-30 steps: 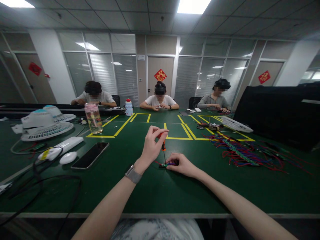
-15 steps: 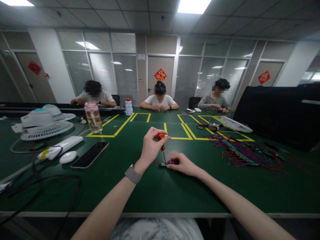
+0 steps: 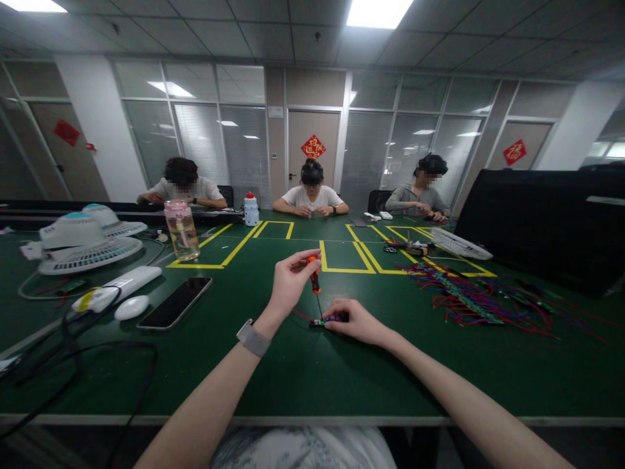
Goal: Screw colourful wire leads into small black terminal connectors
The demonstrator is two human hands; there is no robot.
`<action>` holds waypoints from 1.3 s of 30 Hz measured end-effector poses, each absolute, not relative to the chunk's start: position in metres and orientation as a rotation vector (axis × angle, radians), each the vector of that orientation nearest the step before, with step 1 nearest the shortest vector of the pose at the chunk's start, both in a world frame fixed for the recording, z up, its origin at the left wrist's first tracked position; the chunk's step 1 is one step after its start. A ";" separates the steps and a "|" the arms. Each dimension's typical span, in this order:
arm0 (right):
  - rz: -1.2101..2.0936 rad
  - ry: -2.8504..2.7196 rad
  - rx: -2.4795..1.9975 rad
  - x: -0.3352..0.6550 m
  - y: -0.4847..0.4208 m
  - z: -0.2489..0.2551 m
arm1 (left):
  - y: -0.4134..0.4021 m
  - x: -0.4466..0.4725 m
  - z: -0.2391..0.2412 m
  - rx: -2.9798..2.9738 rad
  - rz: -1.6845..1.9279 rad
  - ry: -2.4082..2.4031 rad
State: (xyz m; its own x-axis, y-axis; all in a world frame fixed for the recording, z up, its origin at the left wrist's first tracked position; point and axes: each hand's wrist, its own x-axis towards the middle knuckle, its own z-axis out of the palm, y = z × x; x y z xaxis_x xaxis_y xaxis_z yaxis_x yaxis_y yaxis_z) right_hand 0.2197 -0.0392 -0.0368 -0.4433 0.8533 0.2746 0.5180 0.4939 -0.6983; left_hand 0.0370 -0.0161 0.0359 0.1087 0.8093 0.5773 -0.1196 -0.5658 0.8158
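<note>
My left hand [image 3: 291, 281] is closed round the handle of an orange and black screwdriver [image 3: 315, 277]. The screwdriver stands nearly upright, its thin shaft pointing down to a small green circuit board [image 3: 317, 323] on the table. Whether the tip sits in a screw is too small to tell. My right hand [image 3: 352, 319] rests on the table with its fingers pinched on the board's right end, where dark and purple wires show. A red wire [image 3: 303, 315] runs off from the board to the left.
A phone [image 3: 176, 303], a white mouse [image 3: 132, 307] and cables lie left. Beyond them stand fans [image 3: 88, 244] and a pink-lided bottle [image 3: 182, 231]. Wired circuit boards [image 3: 469, 296] are heaped right, before a black monitor [image 3: 541, 228]. Three people sit across the green table [image 3: 342, 384].
My left hand has shifted slightly left and its grip on the screwdriver handle has turned. The screwdriver leans a little more to the left. My right hand stays on the board.
</note>
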 end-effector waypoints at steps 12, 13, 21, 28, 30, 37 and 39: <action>0.677 -2.144 -1.141 0.219 -0.039 -0.036 | -0.017 0.040 0.027 1.898 1.547 0.677; 0.683 -2.144 -1.142 0.219 -0.039 -0.036 | -0.016 0.040 0.027 1.808 1.514 0.640; 0.690 -2.146 -1.134 0.218 -0.040 -0.035 | -0.015 0.036 0.035 1.622 1.577 0.694; 0.674 -2.142 -1.128 0.220 -0.038 -0.039 | -0.015 0.038 0.028 1.850 1.666 0.845; 0.671 -2.145 -1.124 0.220 -0.038 -0.039 | -0.014 0.040 0.026 1.858 1.631 0.783; 0.670 -2.158 -1.132 0.220 -0.039 -0.037 | -0.011 0.041 0.026 1.602 1.499 0.587; 0.674 -2.152 -1.128 0.220 -0.039 -0.037 | -0.013 0.040 0.029 1.608 1.525 0.636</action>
State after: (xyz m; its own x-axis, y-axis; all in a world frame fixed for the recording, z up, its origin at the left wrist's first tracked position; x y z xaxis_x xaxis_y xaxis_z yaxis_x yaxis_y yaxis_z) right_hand 0.2198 -0.0385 -0.0373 -0.4507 0.8481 0.2787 0.5373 0.5070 -0.6740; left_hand 0.0404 -0.0127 0.0285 0.1425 0.8119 0.5661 -0.1694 -0.5435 0.8221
